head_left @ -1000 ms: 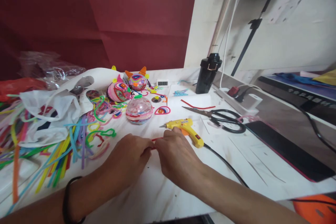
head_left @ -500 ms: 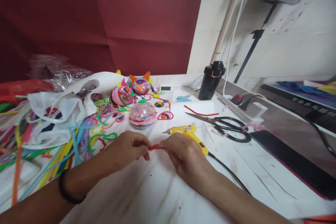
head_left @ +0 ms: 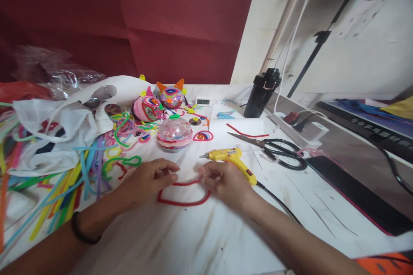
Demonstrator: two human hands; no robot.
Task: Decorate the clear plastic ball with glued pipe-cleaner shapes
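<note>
A red pipe cleaner [head_left: 185,203], bent into a half-moon outline, lies between my hands just above or on the white tabletop. My right hand [head_left: 224,182] pinches its upper right part between thumb and fingers. On the other side, my left hand [head_left: 151,180] curves over the shape's upper left, thumb and forefinger apart; its other fingers are partly hidden. Just beyond stands a clear round ball [head_left: 174,133] with pink and red pipe cleaner wound around its lower part. An eye-shaped pipe cleaner piece [head_left: 203,136] lies beside it. A yellow hot glue gun [head_left: 230,159] rests behind my right hand.
Black-handled scissors [head_left: 274,148] and a red pipe cleaner strip [head_left: 245,132] lie at the right, near a black phone-like slab [head_left: 358,193]. A black bottle [head_left: 262,94] stands behind. Many coloured pipe cleaners [head_left: 69,197] crowd the left. Two decorated balls [head_left: 148,106] sit at the back.
My hands have moved apart, and the left one has opened. The red pipe cleaner, earlier mostly hidden between my fingers, now shows as a bent outline. The view has shifted slightly.
</note>
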